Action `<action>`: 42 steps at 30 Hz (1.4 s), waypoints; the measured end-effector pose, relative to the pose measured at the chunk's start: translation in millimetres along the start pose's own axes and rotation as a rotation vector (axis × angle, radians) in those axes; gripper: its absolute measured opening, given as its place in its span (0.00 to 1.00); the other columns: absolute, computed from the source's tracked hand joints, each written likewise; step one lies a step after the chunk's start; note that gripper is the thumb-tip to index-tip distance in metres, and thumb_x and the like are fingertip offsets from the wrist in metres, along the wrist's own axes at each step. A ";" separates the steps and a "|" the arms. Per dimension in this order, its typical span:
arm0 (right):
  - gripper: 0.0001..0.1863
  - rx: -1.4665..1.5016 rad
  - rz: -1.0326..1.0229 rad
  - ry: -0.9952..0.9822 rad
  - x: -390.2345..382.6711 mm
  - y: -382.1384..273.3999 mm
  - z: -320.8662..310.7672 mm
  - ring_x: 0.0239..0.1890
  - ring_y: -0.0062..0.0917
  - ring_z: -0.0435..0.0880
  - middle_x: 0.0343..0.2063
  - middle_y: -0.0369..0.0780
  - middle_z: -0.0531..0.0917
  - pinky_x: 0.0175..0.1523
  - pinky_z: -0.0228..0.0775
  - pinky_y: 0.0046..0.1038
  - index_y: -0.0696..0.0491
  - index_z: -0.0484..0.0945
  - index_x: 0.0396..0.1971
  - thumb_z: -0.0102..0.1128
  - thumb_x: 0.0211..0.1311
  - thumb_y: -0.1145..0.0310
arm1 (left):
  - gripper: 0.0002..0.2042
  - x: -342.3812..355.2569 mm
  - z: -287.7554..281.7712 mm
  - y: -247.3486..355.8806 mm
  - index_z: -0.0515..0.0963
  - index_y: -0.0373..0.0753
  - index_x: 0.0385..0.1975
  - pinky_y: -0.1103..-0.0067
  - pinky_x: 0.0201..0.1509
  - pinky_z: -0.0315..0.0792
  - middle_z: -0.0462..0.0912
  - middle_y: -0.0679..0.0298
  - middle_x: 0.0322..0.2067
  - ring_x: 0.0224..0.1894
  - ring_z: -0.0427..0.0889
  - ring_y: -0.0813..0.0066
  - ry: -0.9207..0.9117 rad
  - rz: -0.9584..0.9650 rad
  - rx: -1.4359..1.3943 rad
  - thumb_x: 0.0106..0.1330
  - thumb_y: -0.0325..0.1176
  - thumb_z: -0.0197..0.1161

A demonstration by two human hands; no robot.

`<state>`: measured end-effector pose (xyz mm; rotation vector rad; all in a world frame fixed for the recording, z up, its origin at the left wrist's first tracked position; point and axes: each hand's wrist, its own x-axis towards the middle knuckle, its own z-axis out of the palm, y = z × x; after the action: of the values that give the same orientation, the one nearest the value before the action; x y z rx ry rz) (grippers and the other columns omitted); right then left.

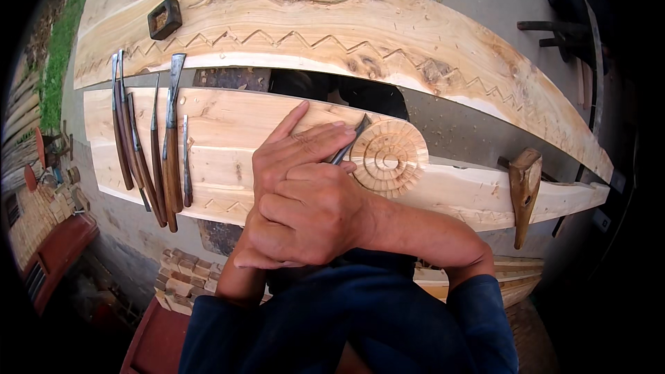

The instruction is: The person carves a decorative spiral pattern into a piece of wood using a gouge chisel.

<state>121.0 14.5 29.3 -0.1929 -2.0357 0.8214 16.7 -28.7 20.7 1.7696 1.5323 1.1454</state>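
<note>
A metal chisel slants across the carved plank, its blade tip at the edge of a round spiral carving with radiating cuts. My right hand is closed in a fist around the chisel's handle, which it mostly hides. Beneath and beyond it, my left hand lies over the plank, fingertips against the blade close to the tip and one finger stuck out. Left of my hands, several chisels with wooden handles lie side by side across the plank.
A wooden mallet rests on the plank's narrow right end. Beyond lies a second long plank with a zigzag groove and a spiral, bearing a small dark square box. Wood blocks are stacked at the lower left. Dark tools stand at far right.
</note>
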 end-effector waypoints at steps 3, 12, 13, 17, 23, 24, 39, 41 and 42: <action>0.24 0.000 0.003 0.002 -0.5 0.7 0.8 0.21 0.26 0.77 0.20 0.34 0.71 0.27 0.69 0.27 0.51 0.75 0.22 0.77 0.67 0.50 | 0.20 0.4 -1.1 0.4 0.89 0.33 0.56 0.48 0.80 0.70 0.93 0.50 0.53 0.62 0.90 0.45 0.000 -0.004 -0.001 0.67 0.36 0.72; 0.24 -0.006 0.008 0.019 -1.3 -0.3 0.7 0.23 0.29 0.79 0.19 0.35 0.73 0.29 0.71 0.32 0.50 0.72 0.21 0.77 0.59 0.52 | 0.20 0.1 -2.2 -1.7 0.89 0.33 0.56 0.47 0.81 0.69 0.93 0.50 0.54 0.63 0.89 0.46 -0.014 -0.011 -0.013 0.67 0.36 0.72; 0.24 -0.006 0.005 0.021 -2.6 -0.2 0.7 0.22 0.29 0.78 0.19 0.35 0.73 0.28 0.69 0.32 0.50 0.72 0.21 0.78 0.59 0.51 | 0.20 -0.6 -1.7 -2.6 0.89 0.33 0.56 0.47 0.81 0.68 0.93 0.50 0.54 0.63 0.89 0.46 -0.015 -0.011 -0.017 0.67 0.36 0.72; 0.24 0.027 -0.034 0.032 -12.9 -0.2 -3.5 0.21 0.29 0.76 0.19 0.35 0.72 0.27 0.66 0.32 0.50 0.73 0.21 0.78 0.60 0.51 | 0.20 -1.2 -4.2 -3.2 0.89 0.33 0.56 0.47 0.82 0.68 0.93 0.50 0.54 0.63 0.89 0.46 -0.017 -0.024 -0.031 0.67 0.36 0.71; 0.23 -0.078 -0.017 -0.058 -5.2 -4.4 -18.3 0.23 0.26 0.80 0.23 0.33 0.77 0.28 0.72 0.29 0.47 0.76 0.20 0.80 0.63 0.52 | 0.21 0.1 1.2 -1.3 0.90 0.35 0.55 0.48 0.79 0.71 0.94 0.53 0.52 0.60 0.91 0.50 0.033 0.003 -0.171 0.64 0.37 0.75; 0.24 -0.047 -0.017 0.009 -0.2 -3.0 -18.4 0.21 0.26 0.75 0.20 0.34 0.74 0.27 0.66 0.29 0.49 0.75 0.21 0.79 0.65 0.51 | 0.21 -0.4 1.8 -4.0 0.90 0.36 0.55 0.49 0.78 0.72 0.95 0.55 0.52 0.58 0.92 0.51 0.092 0.016 -0.220 0.63 0.37 0.77; 0.45 0.826 0.517 0.851 -0.8 16.8 -121.5 0.11 0.22 0.54 0.13 0.40 0.70 0.17 0.46 0.25 0.46 0.58 0.18 0.23 0.80 0.19 | 0.44 -26.8 93.4 40.7 0.67 0.24 0.78 0.60 0.68 0.83 0.58 0.27 0.81 0.73 0.79 0.34 0.087 0.086 -0.044 0.67 0.39 0.80; 0.45 0.838 0.525 0.860 -1.2 18.9 -123.0 0.10 0.22 0.53 0.13 0.40 0.69 0.17 0.46 0.25 0.46 0.58 0.18 0.23 0.80 0.19 | 0.44 -27.6 94.0 39.8 0.67 0.23 0.78 0.60 0.70 0.82 0.57 0.26 0.81 0.73 0.79 0.34 0.054 0.069 -0.026 0.66 0.37 0.80; 0.45 0.846 0.520 0.860 -2.1 19.7 -122.4 0.10 0.22 0.53 0.13 0.39 0.69 0.17 0.45 0.25 0.46 0.59 0.18 0.24 0.81 0.20 | 0.43 -28.1 94.0 39.4 0.67 0.23 0.78 0.59 0.71 0.81 0.56 0.25 0.81 0.73 0.79 0.33 0.021 0.057 -0.003 0.66 0.36 0.80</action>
<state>216.4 87.1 61.0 -0.4940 -0.7361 1.5195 117.5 -51.7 -0.9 1.8152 1.5003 1.1961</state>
